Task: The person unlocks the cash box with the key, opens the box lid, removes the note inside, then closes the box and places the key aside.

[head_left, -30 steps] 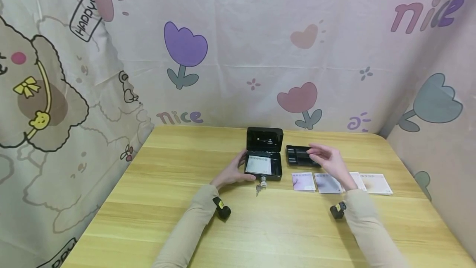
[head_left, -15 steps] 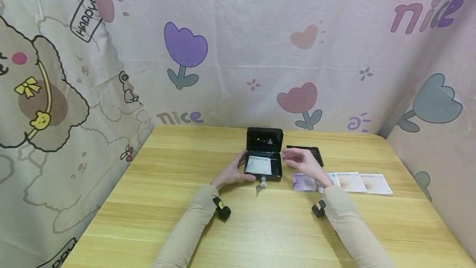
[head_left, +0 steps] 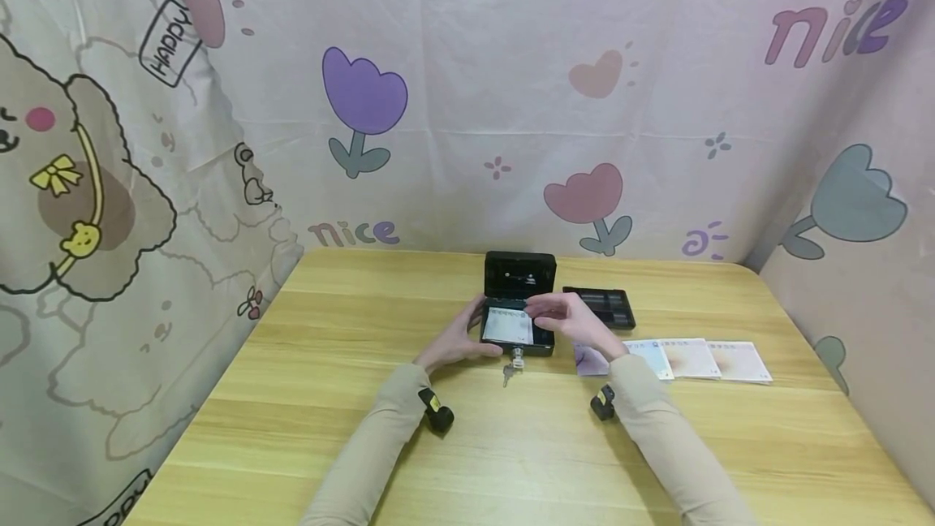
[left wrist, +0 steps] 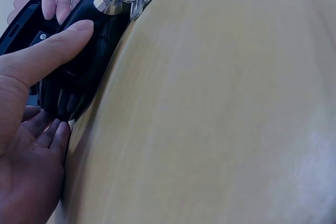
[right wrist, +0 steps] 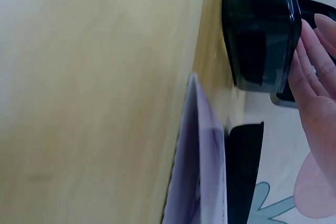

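A black cash box (head_left: 538, 350) stands with its lid up, and pale banknotes (head_left: 506, 326) lie inside. My left hand (head_left: 458, 339) grips its left front corner. In the left wrist view, the left thumb (left wrist: 63, 43) lies over the front rim and the fingers touch the side. A ring of keys (left wrist: 142, 1) hangs from the front lock. My right hand (head_left: 573, 321) is over the box's right part, fingertips near the notes. In the right wrist view, this hand's fingers (right wrist: 315, 66) are nearly straight along the box's rim, with nothing visible held.
A black compartment tray (head_left: 619, 311) lies right of the box. In front of it runs a row of banknotes: a purple stack (head_left: 588, 360), a blue one (head_left: 652, 358) and brownish ones (head_left: 741, 361). A printed cloth (head_left: 453, 201) hangs behind the wooden table (head_left: 511, 445).
My right hand has moved left from over the tray to over the cash box, uncovering the tray and the blue banknotes. My left hand has stayed on the box.
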Demonstrator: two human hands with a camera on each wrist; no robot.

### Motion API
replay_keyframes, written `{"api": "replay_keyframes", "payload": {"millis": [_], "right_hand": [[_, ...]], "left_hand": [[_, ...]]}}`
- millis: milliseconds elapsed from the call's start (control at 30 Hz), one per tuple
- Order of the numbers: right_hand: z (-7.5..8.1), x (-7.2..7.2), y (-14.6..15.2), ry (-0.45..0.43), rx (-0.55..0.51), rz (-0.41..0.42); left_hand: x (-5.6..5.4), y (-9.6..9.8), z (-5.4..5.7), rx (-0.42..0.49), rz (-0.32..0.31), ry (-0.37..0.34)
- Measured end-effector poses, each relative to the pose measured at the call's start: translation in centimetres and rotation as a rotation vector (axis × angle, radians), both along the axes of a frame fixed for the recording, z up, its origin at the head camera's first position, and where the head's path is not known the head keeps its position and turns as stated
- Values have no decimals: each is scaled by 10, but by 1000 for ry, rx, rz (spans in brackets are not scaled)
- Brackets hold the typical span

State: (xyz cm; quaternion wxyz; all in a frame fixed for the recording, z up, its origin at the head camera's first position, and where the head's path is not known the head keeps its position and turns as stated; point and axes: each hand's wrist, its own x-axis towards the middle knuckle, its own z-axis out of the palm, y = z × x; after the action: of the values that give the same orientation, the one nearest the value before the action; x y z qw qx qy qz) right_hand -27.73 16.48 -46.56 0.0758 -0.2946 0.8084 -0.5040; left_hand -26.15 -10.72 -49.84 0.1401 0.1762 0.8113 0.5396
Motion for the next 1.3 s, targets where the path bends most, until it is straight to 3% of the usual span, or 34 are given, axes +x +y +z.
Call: {"api": "replay_keyframes", "payload": {"millis": [733,1300], "right_hand": [[2,-11,-29,27,102,43],[5,-15,-36,32,214,22]], "left_hand": [[1,0,-1,-10,2,10],[0,0,-2,12,-3,18]]}}
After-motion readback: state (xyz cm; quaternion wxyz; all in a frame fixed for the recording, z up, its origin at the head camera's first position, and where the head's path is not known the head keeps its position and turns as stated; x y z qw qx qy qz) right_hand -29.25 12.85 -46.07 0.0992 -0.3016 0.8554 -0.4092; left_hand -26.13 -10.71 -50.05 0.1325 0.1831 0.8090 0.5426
